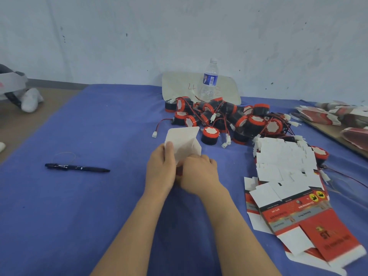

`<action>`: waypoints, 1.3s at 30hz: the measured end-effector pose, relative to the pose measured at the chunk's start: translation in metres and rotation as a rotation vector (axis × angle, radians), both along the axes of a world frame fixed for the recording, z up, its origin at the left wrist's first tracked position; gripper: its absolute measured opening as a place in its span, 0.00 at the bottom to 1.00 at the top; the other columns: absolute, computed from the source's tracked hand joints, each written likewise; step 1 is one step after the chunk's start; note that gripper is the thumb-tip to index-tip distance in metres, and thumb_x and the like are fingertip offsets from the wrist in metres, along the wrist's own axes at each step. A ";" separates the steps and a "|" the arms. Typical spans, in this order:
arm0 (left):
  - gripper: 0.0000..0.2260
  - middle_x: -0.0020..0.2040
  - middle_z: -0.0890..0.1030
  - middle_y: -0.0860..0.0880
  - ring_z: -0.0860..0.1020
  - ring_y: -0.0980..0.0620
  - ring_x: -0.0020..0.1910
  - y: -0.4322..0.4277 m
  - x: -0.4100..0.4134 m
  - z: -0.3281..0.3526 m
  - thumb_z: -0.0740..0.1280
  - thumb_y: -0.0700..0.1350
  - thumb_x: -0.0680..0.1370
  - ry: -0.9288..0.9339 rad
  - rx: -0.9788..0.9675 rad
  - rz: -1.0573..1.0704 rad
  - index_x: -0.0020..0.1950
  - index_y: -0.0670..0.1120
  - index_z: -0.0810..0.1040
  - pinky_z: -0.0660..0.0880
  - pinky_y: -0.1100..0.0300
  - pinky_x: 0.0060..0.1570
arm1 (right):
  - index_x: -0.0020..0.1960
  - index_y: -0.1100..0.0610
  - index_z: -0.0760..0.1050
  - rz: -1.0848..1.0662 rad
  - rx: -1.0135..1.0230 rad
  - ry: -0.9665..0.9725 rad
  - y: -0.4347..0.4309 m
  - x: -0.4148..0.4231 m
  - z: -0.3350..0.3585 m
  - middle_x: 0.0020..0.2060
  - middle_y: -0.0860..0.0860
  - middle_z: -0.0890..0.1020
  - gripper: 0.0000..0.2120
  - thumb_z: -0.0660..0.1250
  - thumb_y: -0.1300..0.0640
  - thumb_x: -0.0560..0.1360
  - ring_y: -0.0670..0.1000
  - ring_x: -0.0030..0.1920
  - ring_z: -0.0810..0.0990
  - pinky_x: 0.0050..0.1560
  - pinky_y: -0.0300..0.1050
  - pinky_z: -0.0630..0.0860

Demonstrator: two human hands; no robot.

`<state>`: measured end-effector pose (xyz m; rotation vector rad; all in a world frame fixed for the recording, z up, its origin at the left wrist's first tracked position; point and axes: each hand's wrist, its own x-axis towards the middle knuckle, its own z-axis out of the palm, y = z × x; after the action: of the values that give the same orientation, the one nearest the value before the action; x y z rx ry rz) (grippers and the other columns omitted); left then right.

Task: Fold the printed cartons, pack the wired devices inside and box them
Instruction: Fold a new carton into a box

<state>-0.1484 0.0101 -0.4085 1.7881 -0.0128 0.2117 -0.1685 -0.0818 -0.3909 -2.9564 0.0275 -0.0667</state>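
- Two hands hold one white carton (184,141) over the middle of the blue cloth (99,206).
- The left hand (159,168) grips its left edge with the thumb on top. The right hand (199,174) has its fingers curled round the bottom part.
- Lots of red and black wired devices (229,116) lie in a heap just behind the carton.
- A stack of flat cartons (286,176) lies to the right.
- A black pen (77,167) lies well off to the left, with what may be a thin rubber band (63,156) near it.
- A water bottle (210,80) stands behind the heap, by the pale wall (119,36).
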 end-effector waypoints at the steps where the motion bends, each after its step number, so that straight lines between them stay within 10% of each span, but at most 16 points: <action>1: 0.16 0.51 0.78 0.49 0.76 0.51 0.50 -0.001 0.001 0.000 0.53 0.52 0.83 0.001 -0.035 0.000 0.52 0.44 0.75 0.73 0.57 0.49 | 0.55 0.50 0.79 -0.006 -0.010 0.011 0.001 0.001 0.001 0.47 0.50 0.72 0.13 0.62 0.46 0.76 0.56 0.57 0.69 0.64 0.53 0.62; 10: 0.02 0.45 0.72 0.58 0.74 0.63 0.41 0.000 0.001 -0.002 0.56 0.42 0.82 -0.205 -0.042 0.222 0.52 0.49 0.65 0.67 0.73 0.35 | 0.56 0.52 0.77 0.021 0.084 -0.047 -0.001 -0.002 -0.010 0.53 0.52 0.75 0.10 0.62 0.51 0.78 0.57 0.55 0.74 0.67 0.56 0.63; 15: 0.08 0.54 0.75 0.48 0.77 0.50 0.48 0.006 0.003 -0.005 0.54 0.35 0.80 -0.213 -0.088 0.268 0.54 0.47 0.65 0.75 0.55 0.45 | 0.48 0.55 0.75 -0.017 0.077 -0.047 0.003 0.001 -0.010 0.48 0.52 0.74 0.10 0.64 0.48 0.76 0.56 0.49 0.73 0.53 0.50 0.64; 21: 0.14 0.63 0.73 0.46 0.72 0.52 0.53 0.012 0.009 -0.018 0.57 0.33 0.78 -0.101 0.186 0.223 0.61 0.43 0.75 0.66 0.62 0.49 | 0.73 0.52 0.62 0.041 0.226 -0.132 0.003 -0.001 -0.020 0.69 0.54 0.65 0.31 0.66 0.44 0.73 0.59 0.65 0.65 0.67 0.52 0.61; 27: 0.15 0.58 0.80 0.47 0.76 0.47 0.57 0.010 0.009 -0.017 0.56 0.35 0.79 -0.084 0.173 0.173 0.62 0.44 0.76 0.74 0.51 0.57 | 0.73 0.56 0.55 -0.006 0.554 -0.314 0.003 0.001 -0.023 0.70 0.51 0.56 0.42 0.74 0.45 0.68 0.56 0.61 0.71 0.54 0.46 0.74; 31: 0.14 0.57 0.80 0.47 0.76 0.48 0.56 0.009 0.010 -0.019 0.56 0.35 0.80 -0.070 0.174 0.190 0.61 0.43 0.76 0.71 0.58 0.48 | 0.78 0.58 0.41 -0.085 0.584 -0.200 0.000 0.005 -0.027 0.77 0.52 0.45 0.55 0.73 0.40 0.67 0.55 0.74 0.57 0.67 0.48 0.65; 39: 0.15 0.55 0.81 0.50 0.78 0.48 0.53 0.012 0.009 -0.010 0.55 0.35 0.79 -0.033 -0.094 0.094 0.57 0.49 0.77 0.75 0.58 0.44 | 0.59 0.54 0.74 -0.045 0.630 -0.126 -0.019 0.008 -0.017 0.53 0.49 0.80 0.29 0.69 0.35 0.68 0.53 0.59 0.75 0.60 0.47 0.72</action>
<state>-0.1391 0.0219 -0.4185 1.6931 0.0573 0.3049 -0.1608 -0.1010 -0.4080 -2.3173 0.0806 -0.2087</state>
